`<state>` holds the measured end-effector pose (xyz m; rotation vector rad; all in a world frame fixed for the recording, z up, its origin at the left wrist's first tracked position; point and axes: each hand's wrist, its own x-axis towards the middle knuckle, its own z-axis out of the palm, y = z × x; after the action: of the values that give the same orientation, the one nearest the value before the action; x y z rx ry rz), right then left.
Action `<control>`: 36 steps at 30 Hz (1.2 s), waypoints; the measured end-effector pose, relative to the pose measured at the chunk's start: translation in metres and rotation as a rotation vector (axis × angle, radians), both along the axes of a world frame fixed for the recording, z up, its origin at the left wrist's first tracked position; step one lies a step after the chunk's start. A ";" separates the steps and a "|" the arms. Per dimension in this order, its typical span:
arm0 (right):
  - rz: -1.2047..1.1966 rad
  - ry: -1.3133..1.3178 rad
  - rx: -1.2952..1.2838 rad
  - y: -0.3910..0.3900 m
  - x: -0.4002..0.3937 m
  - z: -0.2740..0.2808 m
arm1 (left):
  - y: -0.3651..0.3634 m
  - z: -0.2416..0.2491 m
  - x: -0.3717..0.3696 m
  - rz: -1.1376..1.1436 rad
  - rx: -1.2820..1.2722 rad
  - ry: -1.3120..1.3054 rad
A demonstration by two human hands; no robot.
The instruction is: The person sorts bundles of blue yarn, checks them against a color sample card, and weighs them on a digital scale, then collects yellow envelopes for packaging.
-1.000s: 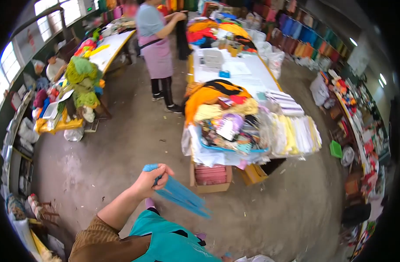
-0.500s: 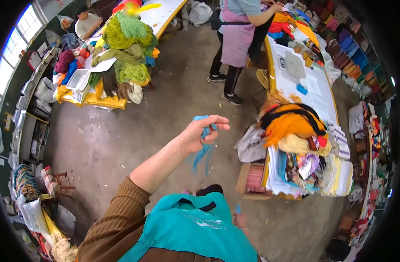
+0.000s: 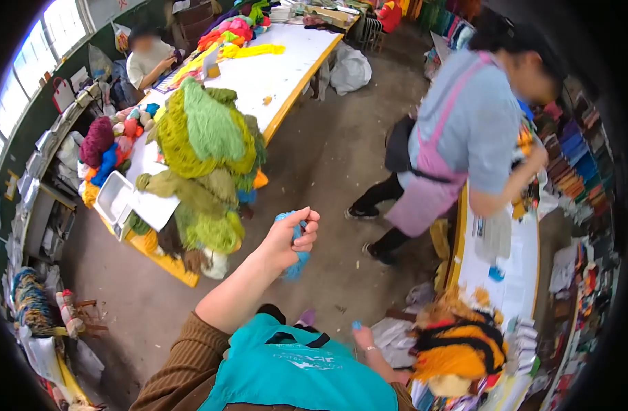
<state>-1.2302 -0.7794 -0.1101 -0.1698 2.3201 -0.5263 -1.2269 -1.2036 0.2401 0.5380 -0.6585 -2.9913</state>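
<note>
Blue yarn is sitting bunched in the person's left hand, which is raised out in front of the body with its fingers curling around the bundle and gripping it; a short tuft is hanging out just below the palm. The brown sleeve of that arm is running back from the hand toward the teal apron at the bottom of the view.

Down and to the right of that hand, the right hand is hanging low beside the apron, pinching a small blue bit at its fingertips; what exactly the bit is cannot be told.

To the left of the raised hand, a long white table with a yellow edge is carrying big heaps of green yarn, with a white tray just beside them and pink and purple skeins further left. Beyond the far end of that table a seated person is bending over it.

Up and to the right of the raised hand, another person in a pink apron is standing and leaning over a second white table. Below them, close to the right hand, a pile of orange and black yarn is lying on that table's near end. Bare concrete floor is stretching between the two tables.
</note>
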 end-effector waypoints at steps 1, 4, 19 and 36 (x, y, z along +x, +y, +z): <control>-0.009 -0.009 -0.104 -0.043 -0.041 0.011 | -0.020 0.003 -0.022 0.010 0.012 0.016; -0.021 0.010 -0.280 -0.178 -0.148 0.062 | -0.080 -0.002 -0.095 0.025 0.047 0.024; -0.574 -0.043 -0.546 -0.450 -0.526 0.070 | -0.305 -0.031 -0.542 -0.323 0.060 -0.040; -0.316 0.167 -0.073 -0.542 -1.085 0.007 | -0.503 0.003 -1.090 -0.324 0.048 -0.067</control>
<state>-2.3155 -1.3218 -0.1027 0.1269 2.5078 -0.7801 -2.3165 -1.7066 0.2427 0.5880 -0.7457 -3.3109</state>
